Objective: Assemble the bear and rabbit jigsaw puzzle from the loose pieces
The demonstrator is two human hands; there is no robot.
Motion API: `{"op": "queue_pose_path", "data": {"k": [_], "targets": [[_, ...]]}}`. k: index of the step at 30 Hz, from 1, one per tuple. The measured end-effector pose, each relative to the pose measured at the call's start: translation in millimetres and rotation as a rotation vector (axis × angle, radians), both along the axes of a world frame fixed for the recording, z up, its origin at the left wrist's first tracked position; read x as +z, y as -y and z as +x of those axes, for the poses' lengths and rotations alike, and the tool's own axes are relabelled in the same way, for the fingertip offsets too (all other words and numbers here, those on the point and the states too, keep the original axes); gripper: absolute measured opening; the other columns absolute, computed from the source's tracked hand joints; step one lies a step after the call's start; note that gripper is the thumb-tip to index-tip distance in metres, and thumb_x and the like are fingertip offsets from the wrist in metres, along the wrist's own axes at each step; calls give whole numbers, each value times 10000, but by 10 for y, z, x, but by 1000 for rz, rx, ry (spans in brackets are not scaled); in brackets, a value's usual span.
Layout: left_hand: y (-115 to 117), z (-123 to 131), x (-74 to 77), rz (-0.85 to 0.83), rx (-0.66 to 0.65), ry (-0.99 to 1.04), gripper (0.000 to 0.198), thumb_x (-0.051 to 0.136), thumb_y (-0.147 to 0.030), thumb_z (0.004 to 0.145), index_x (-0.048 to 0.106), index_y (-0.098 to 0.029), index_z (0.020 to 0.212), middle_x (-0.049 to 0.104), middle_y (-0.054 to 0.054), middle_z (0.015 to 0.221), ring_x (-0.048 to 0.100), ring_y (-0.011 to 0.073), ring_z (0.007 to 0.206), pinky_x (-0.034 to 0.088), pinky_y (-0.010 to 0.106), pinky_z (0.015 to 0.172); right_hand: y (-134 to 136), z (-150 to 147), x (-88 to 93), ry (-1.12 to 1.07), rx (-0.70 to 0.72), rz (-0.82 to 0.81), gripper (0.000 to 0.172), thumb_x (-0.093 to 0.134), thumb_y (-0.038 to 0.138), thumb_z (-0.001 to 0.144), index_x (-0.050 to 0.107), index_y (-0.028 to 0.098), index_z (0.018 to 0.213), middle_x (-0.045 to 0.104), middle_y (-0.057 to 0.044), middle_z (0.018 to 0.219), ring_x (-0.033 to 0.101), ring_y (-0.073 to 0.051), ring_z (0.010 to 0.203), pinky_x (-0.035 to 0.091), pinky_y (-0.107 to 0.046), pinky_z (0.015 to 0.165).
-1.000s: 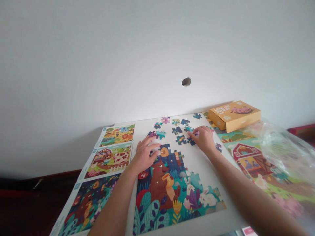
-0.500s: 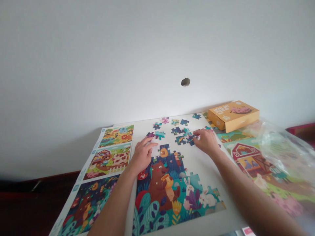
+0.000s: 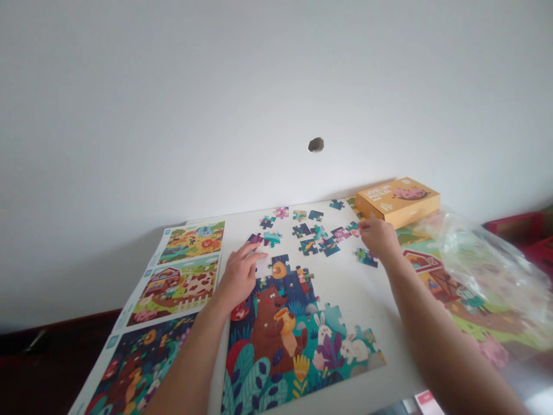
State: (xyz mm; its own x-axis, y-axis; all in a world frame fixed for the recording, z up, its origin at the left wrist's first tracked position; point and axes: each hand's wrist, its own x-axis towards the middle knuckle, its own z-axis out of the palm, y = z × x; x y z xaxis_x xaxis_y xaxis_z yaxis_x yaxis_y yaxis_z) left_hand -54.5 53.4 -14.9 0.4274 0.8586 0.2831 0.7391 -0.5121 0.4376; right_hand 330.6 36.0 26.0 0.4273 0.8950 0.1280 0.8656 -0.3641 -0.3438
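A partly joined puzzle of a bear and rabbits lies on the white table. My left hand rests at its upper left with fingers apart, fingertips near a purple piece and a teal piece. My right hand is at the right of the loose pieces, its fingers bent together at a small teal and pink piece; whether it grips that piece is hard to tell. Several loose pieces lie between the hands, among them a pink one and a dark one.
A yellow puzzle box stands at the back right against the wall. Clear plastic wrap covers part of a farm picture at the right. A sheet with three pictures lies at the left.
My right hand has moved right, off the dark piece and toward the box, uncovering the pink piece and another dark piece. My left hand keeps its place by the puzzle. The view has shifted slightly.
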Motion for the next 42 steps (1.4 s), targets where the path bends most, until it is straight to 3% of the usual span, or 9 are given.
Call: {"op": "queue_pose_path", "data": {"k": [12, 15, 19, 22, 26, 30, 35, 42], "targets": [[-25, -33, -43, -14, -5, -11, 463, 376, -72, 862, 692, -247, 1151, 557, 50, 1387, 455, 257, 1358, 371, 526, 1140, 54, 112, 3, 14, -141, -112, 317, 579, 234, 779, 793, 227, 1012, 745, -178, 942, 695, -326, 927, 488, -376, 773], [-28, -31, -42, -11, -8, -11, 463, 380, -67, 853, 692, -242, 1147, 555, 49, 1391, 452, 257, 1361, 372, 523, 1138, 37, 118, -40, -4, -121, -132, 312, 609, 352, 802, 785, 239, 1034, 744, -168, 960, 691, -321, 930, 487, -374, 768], [-30, -24, -25, -12, -13, -10, 442, 379, -76, 855, 695, -231, 1125, 558, 64, 1385, 462, 263, 1353, 375, 532, 1129, 7, 93, -74, -17, -78, -134, 487, 606, 564, 811, 748, 226, 1131, 740, -168, 975, 684, -322, 939, 484, -371, 760], [-34, -25, -23, -14, -13, -7, 440, 377, -81, 857, 695, -232, 1121, 559, 67, 1383, 462, 263, 1354, 375, 533, 1127, -16, 75, -80, -14, -69, -159, 539, 602, 600, 805, 731, 207, 1150, 735, -173, 986, 685, -325, 937, 480, -371, 749], [-38, -30, -36, -8, -15, -6, 444, 379, -79, 855, 694, -238, 1124, 561, 62, 1386, 461, 257, 1358, 367, 531, 1134, -35, 80, -101, -22, -82, -161, 516, 637, 620, 769, 736, 187, 1032, 732, -154, 891, 691, -301, 850, 466, -347, 697], [-36, -29, -38, -10, -15, -10, 444, 375, -81, 856, 695, -237, 1122, 560, 60, 1384, 465, 252, 1354, 369, 523, 1136, -38, 98, -146, -52, -82, -155, 491, 682, 619, 721, 713, 175, 928, 712, -115, 803, 675, -261, 772, 447, -316, 660], [-34, -27, -25, -8, -10, -9, 445, 378, -87, 855, 696, -238, 1126, 559, 60, 1378, 472, 256, 1345, 385, 515, 1128, -49, 94, -160, -90, -101, -30, 521, 730, 558, 709, 631, 168, 1040, 710, -109, 923, 657, -261, 868, 435, -303, 677], [-30, -21, -15, -10, -8, -6, 445, 374, -88, 861, 696, -242, 1126, 564, 53, 1381, 468, 256, 1349, 382, 521, 1131, -101, 21, -143, -179, -60, 135, 252, 635, 304, 823, 645, 198, 1051, 722, -41, 827, 653, -214, 815, 428, -297, 730]]}}
